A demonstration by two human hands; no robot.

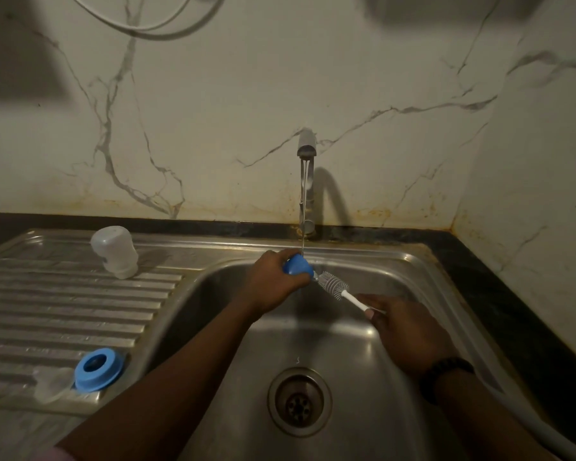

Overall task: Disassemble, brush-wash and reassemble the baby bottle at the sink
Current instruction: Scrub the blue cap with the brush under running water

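**Bottle apart, washing under way, reassembly still to come**

Marble-veined wall panels back a steel sink [396, 261] with a ribbed drainboard [64, 294] on its left, and a thin stream runs from the tap [306, 151] at the far edge of the basin.

Disassembly looks finished. The clear bottle body [114, 251] stands upside down on the far part of the drainboard. At the near end lies the blue screw ring [97, 369], and just beside it, on its left, a clear soft piece that is probably the teat [52, 387], though it is too faint to be sure.

Washing is in progress. The left hand [273, 284] is wrapped around a blue cap-like piece [298, 265], held over the far side of the basin right under the stream. The right hand [409, 334] has its fingers closed on the white handle of the bottle brush [334, 283], whose bristle head sits at the open end of the blue piece, its tip touching or just entering it.

Whether the parts on the drainboard are already scrubbed cannot be read here; the inverted bottle suggests it may be draining. What remains, by my judgement: finishing this blue piece, brushing any part not yet done, rinsing, shutting the tap, then fitting teat into ring, ring onto bottle and cap on top.
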